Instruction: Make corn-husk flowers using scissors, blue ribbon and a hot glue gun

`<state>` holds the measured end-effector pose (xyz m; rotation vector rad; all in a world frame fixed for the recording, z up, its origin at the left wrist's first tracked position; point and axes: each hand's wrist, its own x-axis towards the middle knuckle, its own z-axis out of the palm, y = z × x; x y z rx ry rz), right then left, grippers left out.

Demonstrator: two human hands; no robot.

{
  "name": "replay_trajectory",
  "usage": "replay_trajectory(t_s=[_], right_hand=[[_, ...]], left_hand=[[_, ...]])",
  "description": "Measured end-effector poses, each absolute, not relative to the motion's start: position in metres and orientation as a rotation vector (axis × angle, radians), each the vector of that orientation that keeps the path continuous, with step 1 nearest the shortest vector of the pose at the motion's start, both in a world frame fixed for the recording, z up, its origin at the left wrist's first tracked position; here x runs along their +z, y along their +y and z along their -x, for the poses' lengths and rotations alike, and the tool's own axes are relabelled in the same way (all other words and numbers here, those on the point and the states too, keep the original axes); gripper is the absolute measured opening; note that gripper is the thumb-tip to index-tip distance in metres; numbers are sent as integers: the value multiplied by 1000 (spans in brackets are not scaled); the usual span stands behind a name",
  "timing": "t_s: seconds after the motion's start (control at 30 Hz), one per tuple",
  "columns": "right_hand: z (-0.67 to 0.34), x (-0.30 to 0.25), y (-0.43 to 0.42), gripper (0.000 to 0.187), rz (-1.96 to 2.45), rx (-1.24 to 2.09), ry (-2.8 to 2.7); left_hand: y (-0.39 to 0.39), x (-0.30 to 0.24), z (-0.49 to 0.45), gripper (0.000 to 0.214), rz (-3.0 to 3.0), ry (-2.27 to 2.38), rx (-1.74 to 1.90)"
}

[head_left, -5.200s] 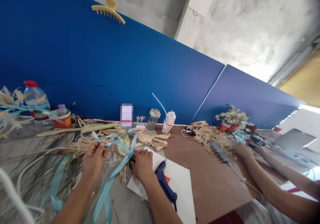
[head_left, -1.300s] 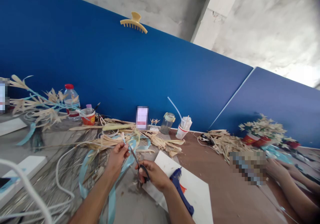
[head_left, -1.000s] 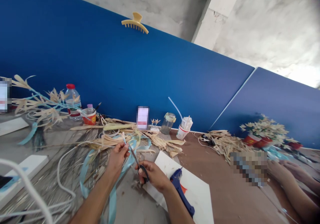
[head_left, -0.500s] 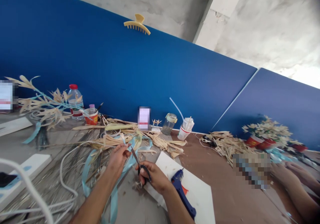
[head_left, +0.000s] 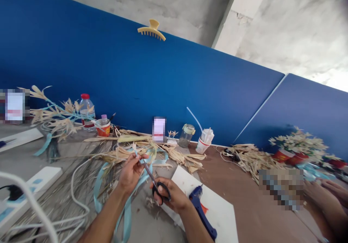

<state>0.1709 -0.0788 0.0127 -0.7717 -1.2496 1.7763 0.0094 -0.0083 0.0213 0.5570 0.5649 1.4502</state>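
Note:
My left hand [head_left: 131, 173] is closed in a pinch on a small dried-husk flower [head_left: 134, 148], with pale blue at its base; its stem is hidden by the fingers. My right hand [head_left: 172, 196] has its fingers through the black handles of a pair of scissors [head_left: 149, 171]. The blades point up and left, their tips right at my left fingertips. Whether the blades are apart is hard to make out. A light-blue ribbon [head_left: 127, 216] trails down beside my left forearm. Behind my hands lie dried husks [head_left: 136, 138].
A white board [head_left: 217, 203] carries a blue glue gun [head_left: 200, 210]. White cables [head_left: 73, 185] and a power strip [head_left: 35, 187] lie at left. A bottle [head_left: 87, 114], paper cups [head_left: 201, 145] and a jar [head_left: 186, 136] line the blue partition [head_left: 163, 80]. Another person's hands [head_left: 320, 194] are at right.
The view has shifted slightly, so everything sits a little further right. The scissors have turned a little in my right hand; their tips stay by my left fingers.

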Motion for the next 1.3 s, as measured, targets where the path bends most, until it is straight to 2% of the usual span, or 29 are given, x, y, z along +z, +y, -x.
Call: replay_trajectory(t_s=[0.33, 0.57, 0.83, 1.07, 1.3], right_hand=[[-169, 12, -77, 56, 843, 1686, -1295], [-165, 10, -75, 48, 968, 1609, -1327], [-167, 8, -78, 58, 817, 1714, -1271], [-161, 3, -79, 61, 692, 1802, -1116], [-161, 5, -79, 54, 726, 1755, -1165]], left_hand=[[-8, 19, -15, 28, -644, 640, 1527], [-7, 18, -16, 30, -646, 706, 1553], [-9, 19, -17, 35, -492, 603, 1518], [-9, 18, -17, 30, -500, 578, 1529], [-9, 16, -14, 25, -682, 656, 1564]])
